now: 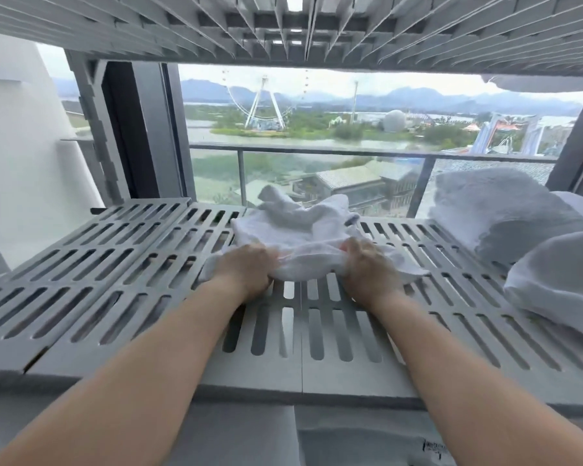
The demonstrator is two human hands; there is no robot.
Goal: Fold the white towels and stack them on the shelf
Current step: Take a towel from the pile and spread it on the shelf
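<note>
A crumpled white towel (297, 227) lies in the middle of the grey slotted shelf (122, 264). My left hand (246, 269) grips the towel's near edge on the left. My right hand (367, 267) grips the same edge on the right, with bunched cloth between the two hands. The far part of the towel stands up in loose folds. Folded white towels (495, 213) sit stacked at the shelf's right end, with another white towel (559, 274) nearer to me on that side.
Another slotted shelf (283, 25) hangs close overhead. Behind the shelf is a window with a balcony railing (317, 151). A white wall (21, 146) stands to the left. A grey surface lies below the shelf's front edge (283, 381).
</note>
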